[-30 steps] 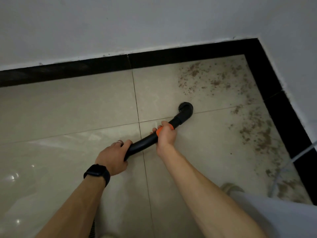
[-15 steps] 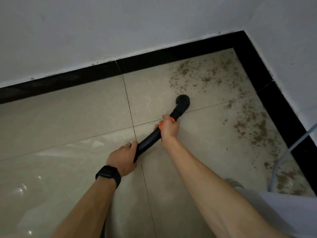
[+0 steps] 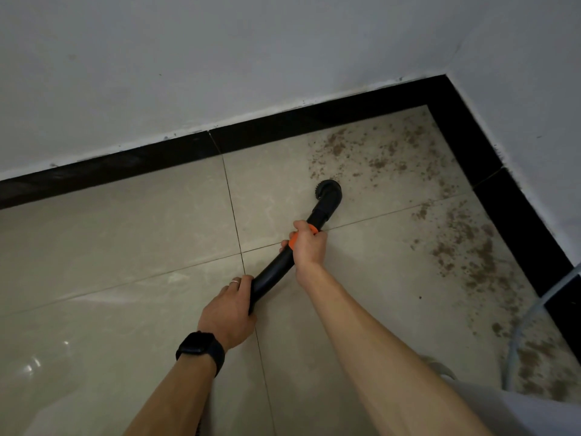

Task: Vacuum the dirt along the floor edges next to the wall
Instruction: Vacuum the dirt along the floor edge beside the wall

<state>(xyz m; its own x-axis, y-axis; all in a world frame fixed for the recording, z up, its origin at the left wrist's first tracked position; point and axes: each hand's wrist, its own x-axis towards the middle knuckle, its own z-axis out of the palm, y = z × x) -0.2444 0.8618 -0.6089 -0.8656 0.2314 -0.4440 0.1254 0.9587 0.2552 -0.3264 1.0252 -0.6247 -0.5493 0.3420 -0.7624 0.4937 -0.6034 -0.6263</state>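
The floor (image 3: 125,247) is made of big, pale, shiny tiles. Two white walls (image 3: 188,73) meet in a corner (image 3: 440,86), and a black strip (image 3: 283,124) runs along the bottom of them. Brown dirt (image 3: 377,158) lies in crumbs on the tiles near that corner. Some is by the far wall, and more runs in a long patch down the right wall, away from the corner and toward the person. The tiles far to the left of the corner look clean. A black vacuum pipe (image 3: 273,272) points toward the corner. Its round brush head (image 3: 328,191) sits on the floor at the near edge of the dirt, not yet at the black strip. The right hand (image 3: 306,243) is wrapped tight around the pipe at its orange ring (image 3: 294,239). The left hand (image 3: 226,316), with a watch (image 3: 201,349), has its fingers curled around the pipe farther back from the corner. I think the dirty part is barely started, and most of the dirt by both walls is waiting to be sucked up. A thin pale hose (image 3: 518,325) curves over the dirt by the right wall.
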